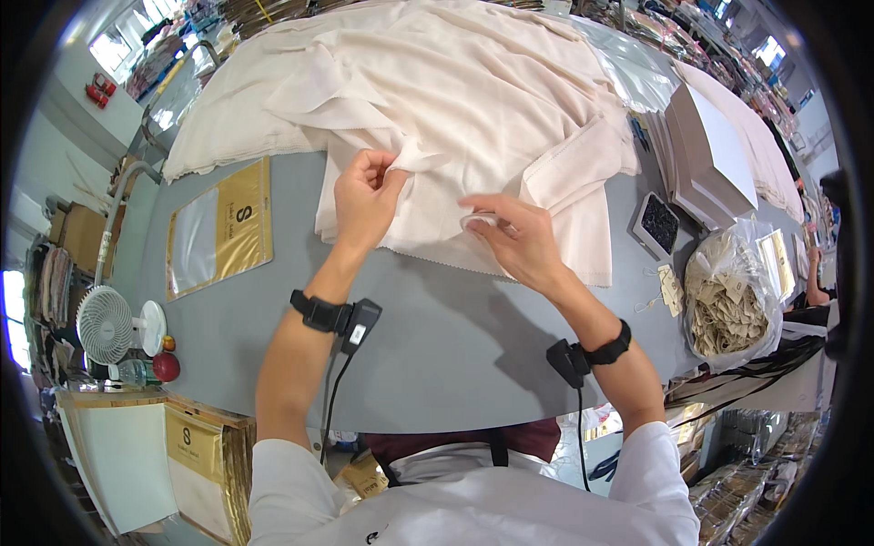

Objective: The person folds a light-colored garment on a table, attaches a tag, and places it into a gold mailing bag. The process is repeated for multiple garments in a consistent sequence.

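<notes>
A cream cloth [471,123] with a stitched edge lies in loose folds on the grey table [410,327], its front edge towards me. Between thumb and fingers, my left hand [371,191] pinches a raised fold of this cloth. My right hand [515,232] is a little lower and to the right, slightly blurred, with a small curl of the cloth's edge between thumb and forefinger. Beyond both hands, more cream fabric [225,133] spreads in a layered pile across the back of the table.
A gold-and-clear plastic bag [222,228] lies at left, above a white fan [106,324], bottle [133,372] and red fruit [166,367]. At right are stacked white boards [713,150], a box of black pieces [657,225] and a clear bag of tags [730,307].
</notes>
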`<state>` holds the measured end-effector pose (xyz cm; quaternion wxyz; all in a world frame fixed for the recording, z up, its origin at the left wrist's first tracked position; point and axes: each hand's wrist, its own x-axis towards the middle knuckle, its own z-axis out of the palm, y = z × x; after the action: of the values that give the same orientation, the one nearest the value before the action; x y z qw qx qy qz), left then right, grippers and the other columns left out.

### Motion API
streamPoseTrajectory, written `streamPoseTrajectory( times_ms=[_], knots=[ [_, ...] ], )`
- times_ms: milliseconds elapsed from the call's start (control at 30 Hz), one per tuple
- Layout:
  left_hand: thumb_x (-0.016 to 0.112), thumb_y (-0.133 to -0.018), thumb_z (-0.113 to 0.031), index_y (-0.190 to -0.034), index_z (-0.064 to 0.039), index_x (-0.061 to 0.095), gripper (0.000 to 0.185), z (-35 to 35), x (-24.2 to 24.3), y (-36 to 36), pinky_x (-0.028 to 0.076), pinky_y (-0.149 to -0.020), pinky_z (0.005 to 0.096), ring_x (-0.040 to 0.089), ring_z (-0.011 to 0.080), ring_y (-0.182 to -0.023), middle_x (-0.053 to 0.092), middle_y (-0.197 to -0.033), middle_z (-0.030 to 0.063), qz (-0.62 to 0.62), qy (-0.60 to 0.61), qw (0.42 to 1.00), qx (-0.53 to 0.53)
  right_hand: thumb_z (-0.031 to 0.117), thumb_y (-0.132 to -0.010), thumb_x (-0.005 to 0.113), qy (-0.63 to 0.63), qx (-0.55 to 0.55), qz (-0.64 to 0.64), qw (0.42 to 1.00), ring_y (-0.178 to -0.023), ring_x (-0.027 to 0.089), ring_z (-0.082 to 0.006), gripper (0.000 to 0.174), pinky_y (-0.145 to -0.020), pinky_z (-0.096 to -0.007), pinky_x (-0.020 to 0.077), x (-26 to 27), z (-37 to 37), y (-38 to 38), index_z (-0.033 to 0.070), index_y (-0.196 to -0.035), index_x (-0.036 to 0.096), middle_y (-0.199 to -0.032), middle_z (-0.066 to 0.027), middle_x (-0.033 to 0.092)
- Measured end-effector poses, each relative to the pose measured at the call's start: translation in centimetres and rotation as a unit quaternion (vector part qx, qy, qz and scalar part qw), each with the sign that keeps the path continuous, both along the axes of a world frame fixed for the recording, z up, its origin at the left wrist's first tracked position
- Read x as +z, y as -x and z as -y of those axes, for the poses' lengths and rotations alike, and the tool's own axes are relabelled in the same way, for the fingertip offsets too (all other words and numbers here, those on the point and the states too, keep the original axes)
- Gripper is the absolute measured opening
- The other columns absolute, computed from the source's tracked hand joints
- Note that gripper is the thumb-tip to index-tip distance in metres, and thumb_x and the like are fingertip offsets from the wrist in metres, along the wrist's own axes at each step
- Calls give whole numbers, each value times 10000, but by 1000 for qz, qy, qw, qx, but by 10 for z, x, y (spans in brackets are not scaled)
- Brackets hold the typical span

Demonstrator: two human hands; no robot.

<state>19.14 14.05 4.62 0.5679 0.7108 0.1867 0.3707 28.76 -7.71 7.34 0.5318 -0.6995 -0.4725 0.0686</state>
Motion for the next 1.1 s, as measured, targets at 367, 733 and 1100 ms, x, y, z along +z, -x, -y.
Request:
streamPoseTrajectory(
  times_ms=[367,733,1100],
  knots=[
    [700,-936,77,-1048,15,681,129,36,24,67,537,-781,228,654,75,-882,706,-1012,39,12,-72,995,-67,-21,-888,777,21,27,-226,973,-802,619,-42,224,-726,-218,508,16,-21,0,-5,-1111,774,-843,1,713],
    [693,-922,89,-1101,24,768,205,40,38,64,528,-849,252,650,108,-972,730,-1128,58,158,148,974,-66,-171,-810,701,-132,-19,52,990,-989,734,-147,360,-729,-237,578,17,13,7,68,-1053,817,-1246,-93,747],
    [678,-760,135,-905,-118,841,334,42,62,65,542,-823,302,674,192,-897,789,-949,7,87,-381,920,-39,-107,-869,715,-35,121,-97,987,-804,663,-95,323,-699,-253,533,27,14,12,34,-1158,744,-949,-49,767]
  ],
)
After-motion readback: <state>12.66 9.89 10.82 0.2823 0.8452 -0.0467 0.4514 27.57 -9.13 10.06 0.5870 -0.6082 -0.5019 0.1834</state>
